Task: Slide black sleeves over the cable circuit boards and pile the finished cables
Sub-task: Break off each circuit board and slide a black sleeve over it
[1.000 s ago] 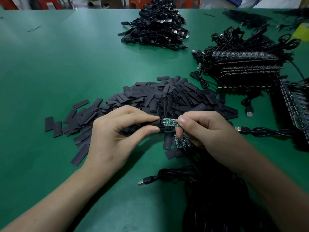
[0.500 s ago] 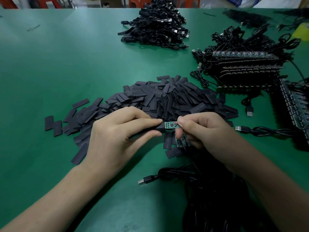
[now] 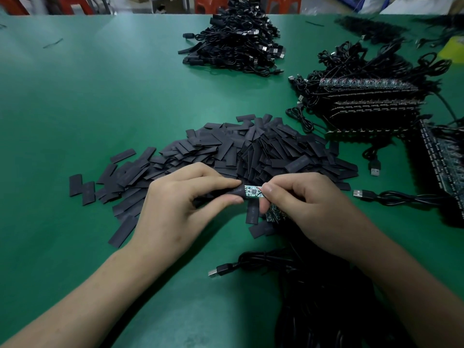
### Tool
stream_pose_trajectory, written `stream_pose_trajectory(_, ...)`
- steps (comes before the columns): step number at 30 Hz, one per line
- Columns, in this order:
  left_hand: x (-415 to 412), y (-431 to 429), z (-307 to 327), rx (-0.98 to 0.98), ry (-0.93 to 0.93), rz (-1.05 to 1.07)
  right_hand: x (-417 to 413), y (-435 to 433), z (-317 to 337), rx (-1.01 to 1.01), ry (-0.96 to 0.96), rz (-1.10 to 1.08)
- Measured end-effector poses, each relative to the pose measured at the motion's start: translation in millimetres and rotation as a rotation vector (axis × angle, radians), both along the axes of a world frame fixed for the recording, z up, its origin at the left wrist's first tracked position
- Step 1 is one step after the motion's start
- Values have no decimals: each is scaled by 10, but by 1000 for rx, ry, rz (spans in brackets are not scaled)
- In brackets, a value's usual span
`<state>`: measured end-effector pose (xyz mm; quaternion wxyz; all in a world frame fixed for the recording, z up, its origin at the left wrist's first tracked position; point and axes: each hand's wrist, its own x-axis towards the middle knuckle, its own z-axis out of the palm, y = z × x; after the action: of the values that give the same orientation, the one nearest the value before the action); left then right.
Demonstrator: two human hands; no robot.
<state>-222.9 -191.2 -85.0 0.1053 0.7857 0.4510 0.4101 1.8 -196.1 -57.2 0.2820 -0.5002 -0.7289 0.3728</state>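
Sleeve (image 3: 233, 193), pinched in the left hand (image 3: 180, 207), has crept further on from 9 o'clock over the circuit board (image 3: 253, 192). Right hand (image 3: 301, 204) pinches the board's 3 o'clock end, at the loose heap's (image 3: 251, 151) 6 o'clock edge. Most of the board is bare: seating unfinished.

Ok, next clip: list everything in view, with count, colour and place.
Green table mat: one, green, underneath everything.
Flat black sleeves: uncountable heap, black, centre.
Black sleeve tube: one, black, at the board's left end.
Small green circuit board: one, green, between hands.
Pile of black USB cables: one, black, far centre.
Stacked bare boards with cables: several rows, dark, right.
Black cable bundle: one, black, near right.
Left hand: one, pinching the sleeve.
Right hand: one, pinching the board.
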Motion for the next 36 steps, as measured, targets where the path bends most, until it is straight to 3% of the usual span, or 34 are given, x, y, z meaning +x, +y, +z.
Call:
stream_pose_trajectory(8, 4, -9, -15, 109, 122, -94, -7, 7, -47, -47, -12, 53)
stream_pose_trajectory(14, 8, -20, 14, 49, 57, -67, 2, 26, -81, -28, 37, 53)
stream_pose_trajectory(20, 23, -24, 37, -10, -39, -28, 30, 27, -63, 87, 214, 4)
stream_pose_trajectory(29, 60, -38, 24, -62, -89, -63, -11, -8, -83, 332, 52, 6)
stream_pose_trajectory(36, 68, -28, 6, -112, -80, -77, -15, 8, -95, 353, 54, 5)
